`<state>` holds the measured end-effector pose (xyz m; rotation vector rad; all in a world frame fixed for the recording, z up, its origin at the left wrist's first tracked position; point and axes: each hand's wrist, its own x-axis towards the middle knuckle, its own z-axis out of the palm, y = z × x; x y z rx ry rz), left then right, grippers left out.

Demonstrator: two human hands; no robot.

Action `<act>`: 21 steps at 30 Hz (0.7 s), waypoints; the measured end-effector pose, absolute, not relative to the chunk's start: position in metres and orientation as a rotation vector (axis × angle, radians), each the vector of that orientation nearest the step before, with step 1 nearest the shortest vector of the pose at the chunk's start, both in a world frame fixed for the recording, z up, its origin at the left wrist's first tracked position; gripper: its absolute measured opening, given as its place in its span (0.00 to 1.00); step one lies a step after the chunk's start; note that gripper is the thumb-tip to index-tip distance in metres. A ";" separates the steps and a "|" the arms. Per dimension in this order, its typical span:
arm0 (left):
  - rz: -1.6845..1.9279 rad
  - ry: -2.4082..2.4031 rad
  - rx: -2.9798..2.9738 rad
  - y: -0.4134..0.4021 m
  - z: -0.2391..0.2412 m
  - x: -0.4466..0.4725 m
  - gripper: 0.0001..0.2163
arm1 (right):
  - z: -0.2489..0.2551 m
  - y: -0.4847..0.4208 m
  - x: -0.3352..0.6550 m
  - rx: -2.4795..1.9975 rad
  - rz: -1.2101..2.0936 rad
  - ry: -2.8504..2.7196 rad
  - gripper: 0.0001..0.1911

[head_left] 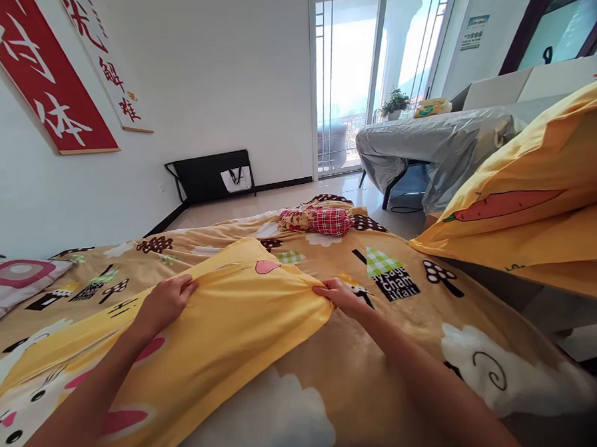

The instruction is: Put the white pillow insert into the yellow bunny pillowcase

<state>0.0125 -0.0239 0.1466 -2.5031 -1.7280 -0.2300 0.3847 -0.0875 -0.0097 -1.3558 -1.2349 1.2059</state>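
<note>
A yellow pillowcase (223,321) with a printed white rabbit lies stretched across the bed, its rabbit end at the lower left. My left hand (168,300) is closed on its upper edge, fingers curled into the fabric. At the far right corner, my right hand (336,293) pinches the cloth, and creases run from that grip toward the middle. A small pink print shows between the two hands. Beneath the pillowcase spreads a tan patterned blanket (405,351).
A red checked bundle (323,221) sits at the bed's far edge. Orange carrot-print fabric (537,197) rises at the right. Beyond stand a plastic-covered table (424,133) and a black folded frame (210,176) by the wall. A patterned pillow (21,281) lies at left.
</note>
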 end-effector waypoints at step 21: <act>-0.228 -0.733 -2.630 -0.096 0.010 0.224 0.08 | -0.012 -0.041 0.372 -1.581 0.705 -1.438 0.11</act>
